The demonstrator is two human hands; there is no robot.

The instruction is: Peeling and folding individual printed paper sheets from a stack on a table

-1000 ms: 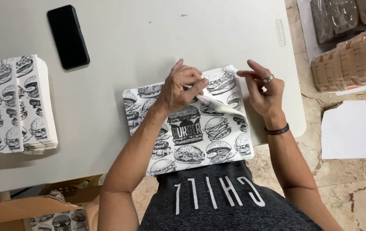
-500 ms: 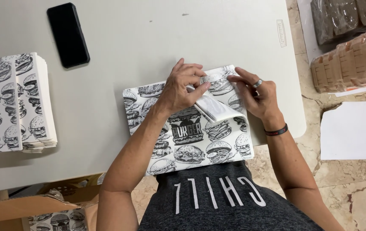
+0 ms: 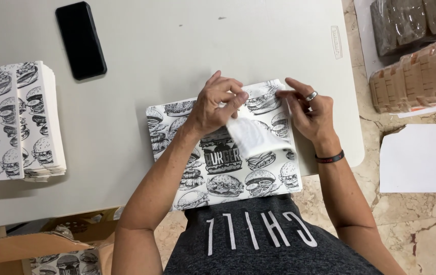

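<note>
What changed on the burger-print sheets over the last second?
The right hand moved in toward the left hand, then back a little. The folded flap on the printed sheet now lies lower, blurred. The left hand's pinch, the phone and the side stack stayed put.

Flat burger-printed black-and-white paper bag [image 3: 223, 163] lies centre; a stack of the same bags [image 3: 11, 122] far left; black dark-screened phone [image 3: 80, 39] upper left; brown plastic-wrapped bundles [image 3: 416, 76] upper right.

Black phone [image 3: 81, 39] lies face up, far-left of grey table [image 3: 177, 61]. Printed-sheet stack [image 3: 17, 119] at left edge. Wrapped brown bundles [image 3: 414, 81] on floor, right; cardboard box [image 3: 34, 249] below.
</note>
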